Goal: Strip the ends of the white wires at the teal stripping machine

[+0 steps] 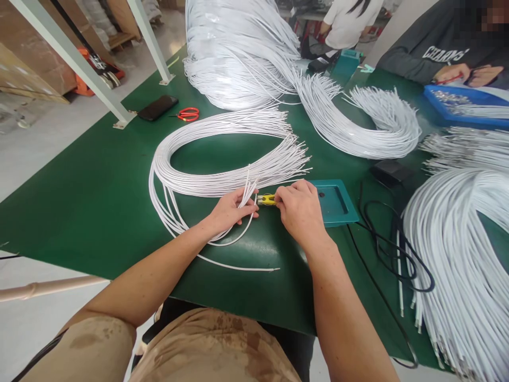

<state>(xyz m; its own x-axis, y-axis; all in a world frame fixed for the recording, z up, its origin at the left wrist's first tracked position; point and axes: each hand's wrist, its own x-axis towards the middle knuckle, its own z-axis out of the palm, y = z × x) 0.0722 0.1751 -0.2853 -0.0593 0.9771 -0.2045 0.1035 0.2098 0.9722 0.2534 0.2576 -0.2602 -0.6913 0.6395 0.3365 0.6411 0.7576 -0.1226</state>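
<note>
My left hand (233,209) is closed around a few white wire ends (249,185) that stick up between its fingers, pulled from the looped white wire bundle (186,180) on the green table (91,201). My right hand (300,209) pinches a small yellow connector (266,199), held close to the wire tips. Both hands meet just left of a teal tray (336,204).
Large white wire bundles lie at the back (238,53), middle (366,127) and right (461,254). Red scissors (187,113) and a black phone (158,107) lie far left. A black cable (392,249) loops right. Another person (449,48) sits by a blue tray (465,103).
</note>
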